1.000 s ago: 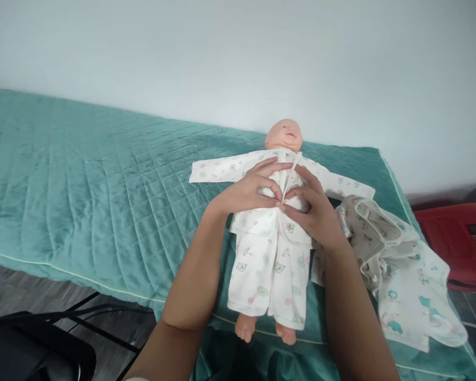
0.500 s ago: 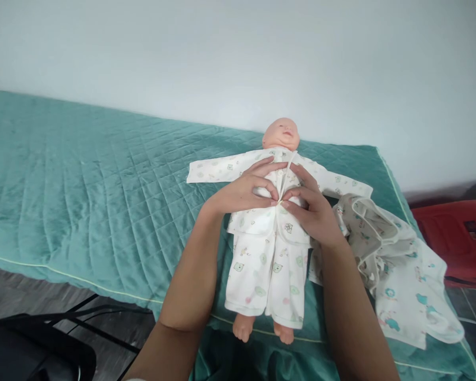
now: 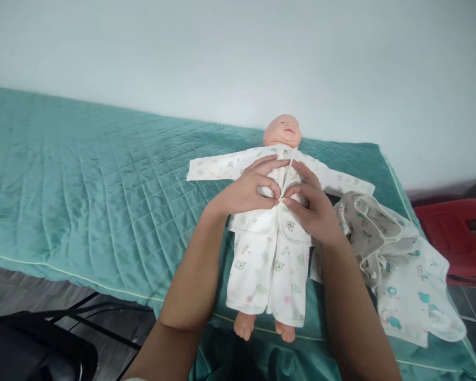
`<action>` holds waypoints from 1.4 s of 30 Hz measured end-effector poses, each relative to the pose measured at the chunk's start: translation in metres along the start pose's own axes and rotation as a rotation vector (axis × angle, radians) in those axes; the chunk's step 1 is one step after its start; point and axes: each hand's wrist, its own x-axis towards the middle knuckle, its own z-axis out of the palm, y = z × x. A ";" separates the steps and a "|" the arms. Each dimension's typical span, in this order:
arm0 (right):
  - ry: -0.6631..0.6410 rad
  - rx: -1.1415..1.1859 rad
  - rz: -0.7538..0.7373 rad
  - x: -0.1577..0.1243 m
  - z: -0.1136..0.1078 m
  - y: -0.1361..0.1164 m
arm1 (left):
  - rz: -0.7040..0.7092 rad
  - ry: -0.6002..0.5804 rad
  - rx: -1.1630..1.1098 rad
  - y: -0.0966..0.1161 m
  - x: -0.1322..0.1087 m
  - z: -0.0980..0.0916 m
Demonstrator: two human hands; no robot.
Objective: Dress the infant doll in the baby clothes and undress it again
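two hands [image 3: 249,189] [image 3: 316,214] pinch the white shirt [image 3: 256,219]

Lettering, brand names and numbers are all unreadable in this view. Small prints in green and pink dot the white jacket [image 3: 257,220] and white trousers [image 3: 250,288] on a doll [image 3: 281,132], and teal ones mark a crumpled garment [image 3: 406,296] alongside, any wording too small to tell; a dark patch on a red object [image 3: 446,225] is equally illegible.
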 end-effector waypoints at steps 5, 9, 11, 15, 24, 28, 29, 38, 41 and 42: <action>0.020 -0.061 -0.014 -0.002 0.000 -0.008 | 0.008 -0.013 -0.029 -0.001 0.000 -0.001; 0.044 -0.122 -0.022 -0.003 0.002 -0.015 | 0.025 -0.019 -0.045 -0.003 0.000 -0.002; 0.052 -0.124 -0.017 -0.003 0.003 -0.015 | 0.040 -0.024 -0.055 -0.005 0.000 -0.003; 0.068 -0.041 0.019 -0.003 0.004 -0.011 | 0.034 -0.051 -0.076 -0.007 0.000 -0.006; 0.060 0.026 0.090 -0.002 0.005 -0.009 | 0.023 -0.005 -0.035 -0.009 0.002 0.001; 0.061 0.014 0.086 -0.002 0.007 -0.010 | 0.010 0.011 -0.036 -0.007 0.002 0.004; 0.059 0.020 0.087 -0.002 0.007 -0.010 | 0.013 0.011 -0.043 -0.006 0.001 0.003; 0.553 0.549 0.345 0.001 0.004 -0.004 | -0.135 0.487 -0.448 -0.022 0.002 0.005; 0.564 0.432 0.416 0.003 0.006 0.003 | -0.247 0.699 -0.539 -0.033 0.005 0.010; 0.532 0.359 0.421 0.004 0.007 0.004 | -0.285 0.700 -0.529 -0.035 0.006 0.012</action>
